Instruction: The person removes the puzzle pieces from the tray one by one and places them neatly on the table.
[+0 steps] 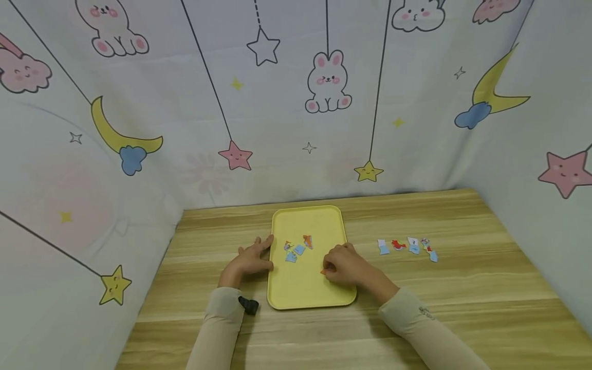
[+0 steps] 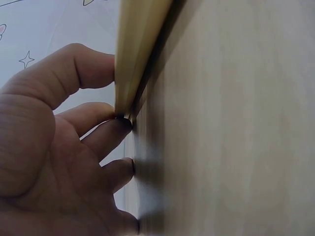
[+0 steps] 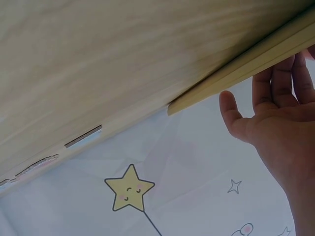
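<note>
A yellow tray (image 1: 296, 295) lies on the table with several small puzzle pieces (image 1: 299, 250) in its upper left part. My left hand (image 1: 250, 259) rests at the tray's left edge; in the left wrist view the thumb and fingertips of that hand (image 2: 74, 132) touch the rim, fingers spread and relaxed. Over the right part of the tray, my right hand (image 1: 344, 264) pinches a small orange-red piece (image 1: 323, 272) at its fingertips. The right wrist view has the right hand (image 3: 280, 108) beyond the tray edge (image 3: 211, 94), its fingertips partly out of frame and the piece hidden.
On the wooden table (image 1: 462, 293), right of the tray, more puzzle pieces (image 1: 398, 245) lie in a row. A black object (image 1: 250, 306) is by the left cuff. Patterned white cloth (image 1: 287, 118) stands behind the table and at both sides.
</note>
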Motion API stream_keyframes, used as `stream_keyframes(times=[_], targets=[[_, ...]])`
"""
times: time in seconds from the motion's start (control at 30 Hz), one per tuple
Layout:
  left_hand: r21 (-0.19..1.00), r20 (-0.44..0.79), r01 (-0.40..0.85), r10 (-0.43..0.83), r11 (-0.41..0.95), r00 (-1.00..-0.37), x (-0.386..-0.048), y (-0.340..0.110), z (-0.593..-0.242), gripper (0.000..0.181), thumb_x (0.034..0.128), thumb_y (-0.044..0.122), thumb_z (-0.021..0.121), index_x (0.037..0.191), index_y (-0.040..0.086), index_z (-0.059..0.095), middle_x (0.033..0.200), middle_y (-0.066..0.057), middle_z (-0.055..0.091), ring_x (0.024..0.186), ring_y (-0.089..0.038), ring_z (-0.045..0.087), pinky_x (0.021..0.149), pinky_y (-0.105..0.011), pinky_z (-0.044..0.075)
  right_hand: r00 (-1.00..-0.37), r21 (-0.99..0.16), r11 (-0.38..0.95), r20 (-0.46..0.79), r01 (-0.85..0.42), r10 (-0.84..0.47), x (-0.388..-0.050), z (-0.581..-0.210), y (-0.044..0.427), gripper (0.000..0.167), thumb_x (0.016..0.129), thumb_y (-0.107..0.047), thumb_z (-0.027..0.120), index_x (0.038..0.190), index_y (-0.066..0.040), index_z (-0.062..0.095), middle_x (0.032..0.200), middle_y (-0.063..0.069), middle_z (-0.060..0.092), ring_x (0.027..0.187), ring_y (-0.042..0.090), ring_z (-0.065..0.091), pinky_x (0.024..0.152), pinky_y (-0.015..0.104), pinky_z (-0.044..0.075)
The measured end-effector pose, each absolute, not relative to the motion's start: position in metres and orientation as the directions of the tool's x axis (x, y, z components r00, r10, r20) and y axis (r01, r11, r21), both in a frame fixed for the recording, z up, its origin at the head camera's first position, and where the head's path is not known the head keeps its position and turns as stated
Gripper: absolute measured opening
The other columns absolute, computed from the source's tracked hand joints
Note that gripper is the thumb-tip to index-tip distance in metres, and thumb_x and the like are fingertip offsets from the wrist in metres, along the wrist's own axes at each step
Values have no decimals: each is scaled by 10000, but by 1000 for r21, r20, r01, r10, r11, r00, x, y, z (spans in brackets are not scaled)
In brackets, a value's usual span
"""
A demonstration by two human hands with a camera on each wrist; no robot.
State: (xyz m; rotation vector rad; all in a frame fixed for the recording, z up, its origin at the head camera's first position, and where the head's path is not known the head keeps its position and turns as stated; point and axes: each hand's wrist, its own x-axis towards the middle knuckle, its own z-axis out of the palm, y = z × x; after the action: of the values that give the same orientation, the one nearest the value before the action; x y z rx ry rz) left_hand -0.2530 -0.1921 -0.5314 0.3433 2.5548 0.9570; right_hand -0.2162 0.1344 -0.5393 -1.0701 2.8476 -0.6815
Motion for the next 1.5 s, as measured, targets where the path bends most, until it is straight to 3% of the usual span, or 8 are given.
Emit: stream_keyframes(times=[0.17,0.4,0.73,1.5], targets=[[674,-268,92,359,733,-894,-252,-192,-531,1004,786,159,771,1668,90,297,1684,-233,281,1606,-401,99,1183,-743,-137,-772,-420,667,153,-615,-616,-216,-540,135,74,858,-154,772,803,-204,767,699,-166,524,725,62,461,849,442,363],[679,-269,93,364,728,-892,-250,-191,-531,1002,787,163,765,1668,87,294,1686,-234,275,1605,-405,97,1182,-742,-143,-784,-426,670,190,-609,-592,-214,-538,137,56,849,-155,772,806,-188,760,702,-158,545,717,58,482,902,497,406],[673,-276,83,354,735,-894,-250,-192,-532,1006,786,165,766,1671,95,293,1691,-226,265,1608,-395,96,1187,-734,-143,-825,-451,695,234,-560,-514,-212,-532,145,49,871,-158,786,827,-172,768,779,-119,693,849,143,629,972,597,425],[670,-293,80,361,738,-885,-249,-192,-527,1003,803,177,754,1679,104,269,1703,-279,173,1608,-403,80,1187,-738,-136,-894,-507,737,248,-447,-372,-209,-525,175,29,837,-118,773,855,-96,777,747,-105,665,770,127,580,911,543,422]])
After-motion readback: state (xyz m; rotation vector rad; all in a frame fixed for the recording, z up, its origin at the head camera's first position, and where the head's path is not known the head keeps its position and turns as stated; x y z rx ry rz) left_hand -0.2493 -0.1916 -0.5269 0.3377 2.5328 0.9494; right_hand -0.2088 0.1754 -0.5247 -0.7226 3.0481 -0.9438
